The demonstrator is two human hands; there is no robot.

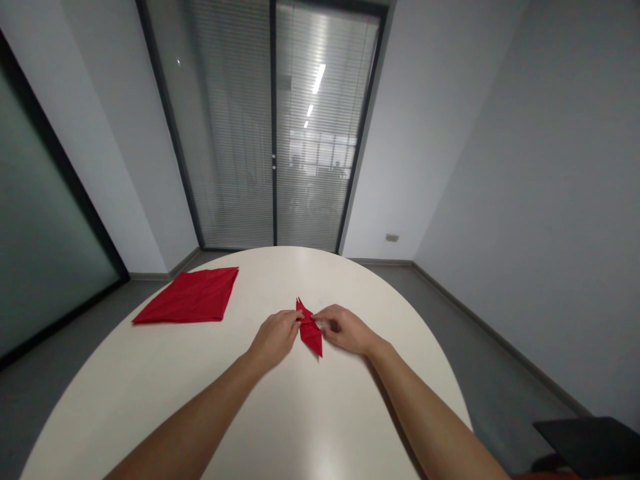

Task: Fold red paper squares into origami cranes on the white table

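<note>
Between my hands is a small folded red cloth [311, 337], narrow, with a pointed lower end and split tips at the top. My left hand [276, 337] pinches its left edge near the middle. From the right, my right hand [347, 328] grips the opposite edge between thumb and index finger. The cloth sits at or just above the white round table [270, 413]; whether it touches the top I cannot tell. Farther left lies a larger red cloth [193, 297], folded flat with creases, apart from both hands.
The table's curved edge runs around the far side and right. Beyond it stand a glass partition with blinds [240, 167] and a grey wall [550, 200]. A black chair part [593, 440] shows at the lower right.
</note>
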